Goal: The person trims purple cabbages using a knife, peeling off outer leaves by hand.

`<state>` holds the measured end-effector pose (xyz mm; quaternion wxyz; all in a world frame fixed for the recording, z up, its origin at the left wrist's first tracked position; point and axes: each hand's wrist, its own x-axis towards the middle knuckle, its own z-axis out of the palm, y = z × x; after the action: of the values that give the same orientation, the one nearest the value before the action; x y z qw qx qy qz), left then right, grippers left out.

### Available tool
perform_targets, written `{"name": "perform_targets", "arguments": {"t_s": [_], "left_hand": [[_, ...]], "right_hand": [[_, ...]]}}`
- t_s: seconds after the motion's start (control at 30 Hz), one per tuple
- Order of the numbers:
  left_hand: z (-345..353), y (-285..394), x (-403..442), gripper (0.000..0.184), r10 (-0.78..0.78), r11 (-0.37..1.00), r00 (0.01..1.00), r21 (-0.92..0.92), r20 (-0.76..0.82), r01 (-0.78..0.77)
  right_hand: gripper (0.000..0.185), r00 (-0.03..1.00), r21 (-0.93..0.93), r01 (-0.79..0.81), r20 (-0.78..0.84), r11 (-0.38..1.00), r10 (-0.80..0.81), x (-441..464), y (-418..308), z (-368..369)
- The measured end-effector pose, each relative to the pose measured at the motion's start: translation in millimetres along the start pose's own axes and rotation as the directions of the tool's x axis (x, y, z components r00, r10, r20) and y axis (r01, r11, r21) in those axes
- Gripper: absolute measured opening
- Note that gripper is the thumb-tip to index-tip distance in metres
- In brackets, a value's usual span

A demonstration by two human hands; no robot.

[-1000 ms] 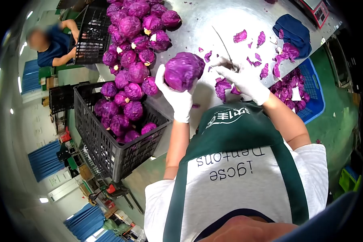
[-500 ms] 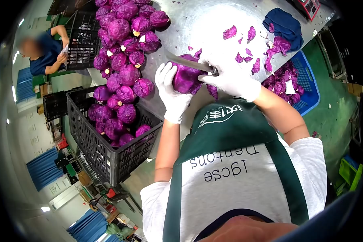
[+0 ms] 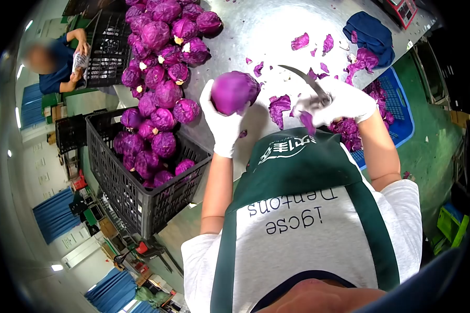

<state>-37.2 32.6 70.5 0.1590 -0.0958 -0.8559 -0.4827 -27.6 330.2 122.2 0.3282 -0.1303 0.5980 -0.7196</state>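
Your gloved left hand (image 3: 223,122) cups a round purple cabbage (image 3: 234,94) from below and the side, fingers wrapped up its outer edge; the head is slightly blurred, held above the tabletop (image 3: 250,39). Your gloved right hand (image 3: 344,101) is closed round a curved knife (image 3: 307,79), blade angled toward the cabbage, apart from it. A leaf piece (image 3: 307,123) shows at the right fingers; cannot tell whether they pinch it. Between and beyond your hands, torn leaves (image 3: 280,110) lie scattered. Left of the held cabbage, a heap of cabbages (image 3: 167,52), some showing pale cut stems. Nearer you, a black crate (image 3: 150,194) with more cabbages in it. Off to your right, a blue basket (image 3: 406,117) of leaves; a dark blue cloth (image 3: 369,35) on the tabletop near it. Far left, a person in blue (image 3: 57,65) beside another black crate (image 3: 108,49).
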Motion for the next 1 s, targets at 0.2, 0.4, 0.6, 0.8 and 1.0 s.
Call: {"name": "perform_targets", "arguments": {"t_s": [0.2, 0.4, 0.6, 0.8, 1.0], "left_hand": [[-5.5, -26.5, -8.3, 0.058, -0.458, 0.241, 0.792, -0.802, 0.403, 0.547], [9.3, -32.7, -27.6, 0.067, -0.050, -0.420, 0.704, -0.655, 0.708, 0.628], [20.6, -10.7, -27.4, 0.061, 0.221, -0.768, 0.666, -0.294, 0.712, 0.569], [27.1, -5.6, -31.2, 0.065, 0.229, -0.847, 0.624, -0.162, 0.747, 0.506], [19.7, 11.4, -30.6, 0.064, 0.084, -0.722, 0.441, -0.251, 0.894, 0.645]], "right_hand": [[0.037, 0.910, -0.259, 0.024, -0.395, 0.965, -0.129, 21.8, 47.0, -9.4], [0.039, 0.893, -0.133, -0.066, -0.449, 0.989, -0.001, 45.4, 43.5, 12.2], [0.044, 0.886, -0.128, 0.180, -0.409, 0.975, -0.217, 65.5, 54.4, 18.7], [0.050, 0.917, -0.207, 0.197, -0.306, 0.958, -0.255, 86.6, 48.8, 23.4], [0.034, 0.975, 0.185, 0.056, -0.223, 0.981, -0.014, 109.7, 51.8, 26.1]]}}
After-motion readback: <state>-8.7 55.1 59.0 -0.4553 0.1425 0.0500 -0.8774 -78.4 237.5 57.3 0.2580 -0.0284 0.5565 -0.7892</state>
